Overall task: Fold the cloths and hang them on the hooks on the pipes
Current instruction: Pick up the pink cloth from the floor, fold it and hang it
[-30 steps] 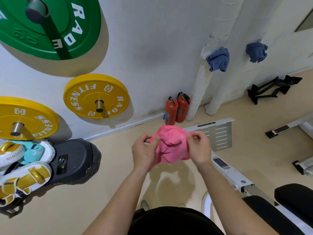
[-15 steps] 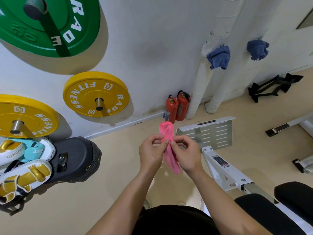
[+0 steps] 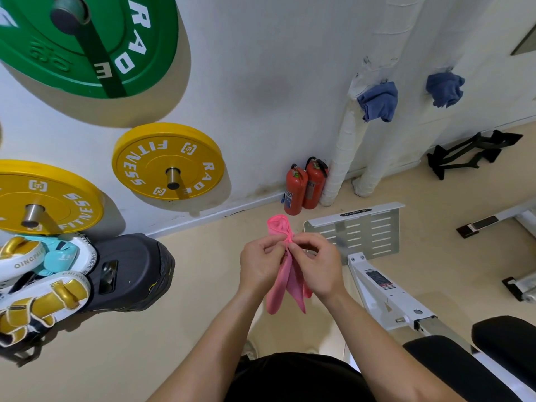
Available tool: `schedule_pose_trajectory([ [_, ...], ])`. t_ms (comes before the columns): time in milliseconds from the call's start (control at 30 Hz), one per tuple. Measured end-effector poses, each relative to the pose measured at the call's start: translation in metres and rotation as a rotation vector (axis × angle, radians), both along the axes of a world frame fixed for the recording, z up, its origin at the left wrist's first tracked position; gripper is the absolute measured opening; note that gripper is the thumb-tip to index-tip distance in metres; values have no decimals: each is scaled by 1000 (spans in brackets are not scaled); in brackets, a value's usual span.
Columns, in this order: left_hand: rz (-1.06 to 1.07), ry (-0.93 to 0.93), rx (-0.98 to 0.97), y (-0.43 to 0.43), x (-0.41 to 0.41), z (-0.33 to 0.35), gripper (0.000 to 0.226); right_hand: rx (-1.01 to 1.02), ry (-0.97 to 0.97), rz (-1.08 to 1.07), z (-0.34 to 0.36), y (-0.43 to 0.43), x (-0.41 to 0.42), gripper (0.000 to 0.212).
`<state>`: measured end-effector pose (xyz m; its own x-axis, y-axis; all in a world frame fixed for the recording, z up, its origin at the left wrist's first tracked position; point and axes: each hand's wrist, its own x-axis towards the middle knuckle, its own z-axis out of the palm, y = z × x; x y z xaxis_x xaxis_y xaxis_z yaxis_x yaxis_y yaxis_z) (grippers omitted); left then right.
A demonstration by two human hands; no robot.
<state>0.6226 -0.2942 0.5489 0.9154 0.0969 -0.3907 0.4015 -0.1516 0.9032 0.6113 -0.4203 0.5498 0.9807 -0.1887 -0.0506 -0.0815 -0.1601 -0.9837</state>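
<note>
We pinched the bunched pink cloth [image 3: 285, 274] between our left hand [image 3: 261, 264] and right hand [image 3: 317, 264], both closed on it.

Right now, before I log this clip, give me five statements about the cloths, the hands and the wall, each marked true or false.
1. Both hands pinch the pink cloth at one bunched spot. True: the left hand and right hand meet there.
2. Three blue cloths hang on the pipes. False: there are two, one blue cloth on the nearer pipe and another blue cloth further right.
3. Two red fire extinguishers stand at the base of the wall. True.
4. The pink cloth already hangs on a hook. False: it is in the hands.
5. The green weight plate lies on the floor. False: it is mounted on the wall.
</note>
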Motion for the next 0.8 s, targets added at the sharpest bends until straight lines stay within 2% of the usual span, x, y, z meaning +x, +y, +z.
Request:
schedule_pose_trajectory([
  [167,-46,79,-157,3,4,10,29,93,78,21,-3,-6,2,18],
  [267,-131,116,-220,8,3,20,37,6,106,49,-8,-8,4,24],
  [400,-263,127,-246,17,1,29,43,-54,77,39,-5,-10,6,17],
  [467,-278,-8,-94,25,3,27,40,-31,79,57,-2,-13,8,15],
  [567,-295,-324,455,46,13,11,36,-19,70,117,4,-22,14,10],
  [633,-374,-402,724,59,17,2,37,-33,50,170,8,-28,18,13],
  [733,-498,-447,890,73,20,-6,28,-80,31,228,18,-37,23,24],
  [800,-579,-491,950,80,19,-6,25,-145,31,242,22,-44,27,23],
])
